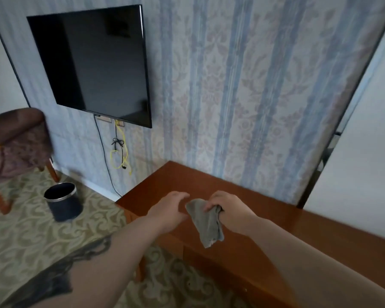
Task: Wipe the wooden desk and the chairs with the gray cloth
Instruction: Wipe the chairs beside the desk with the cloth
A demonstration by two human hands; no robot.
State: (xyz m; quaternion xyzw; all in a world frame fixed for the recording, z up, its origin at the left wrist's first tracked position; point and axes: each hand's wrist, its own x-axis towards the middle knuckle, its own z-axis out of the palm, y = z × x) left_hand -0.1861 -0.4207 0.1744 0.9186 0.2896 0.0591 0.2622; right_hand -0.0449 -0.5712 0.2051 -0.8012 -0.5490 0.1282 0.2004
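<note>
A gray cloth (208, 223) hangs crumpled from my right hand (228, 207), whose fingers grip its upper end above the wooden desk (265, 210). My left hand (171, 207) hovers just left of the cloth with relaxed fingers, holding nothing; whether it touches the cloth I cannot tell. The desk stands against the striped wallpaper, its top bare and glossy. One upholstered chair (16, 143) with orange wooden legs stands at the far left on the carpet.
A black waste bin (63, 202) sits on the patterned carpet between chair and desk. A dark television (93, 65) hangs on the wall, with black and yellow cables (119, 152) dangling below it. A white wall panel (360, 156) rises at the right.
</note>
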